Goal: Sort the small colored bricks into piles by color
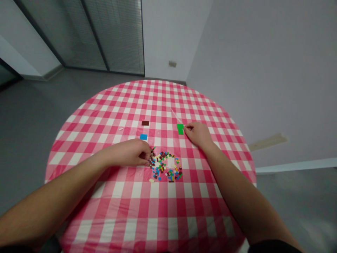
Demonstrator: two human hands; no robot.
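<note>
A pile of small mixed-colour toy bricks [162, 162] lies on the checked tablecloth in front of me. My left hand [135, 153] is at the pile's left edge, its fingers curled into a pinch; what they hold, if anything, is hidden. Farther right, my right hand [198, 133] has thumb and forefinger pressed together at the right side of a flat green rectangle [180, 129]. Whether a piece is between those fingertips is too small to tell. Beyond my left hand lie a blue rectangle [143, 137] and a dark brown one [145, 123].
The round table [158, 211] wears a pink-and-white checked cloth. A pale brick [152, 180] sits at the pile's near edge. A white scrap [120, 129] lies to the left. Walls and a glass partition [116, 35] stand beyond the table.
</note>
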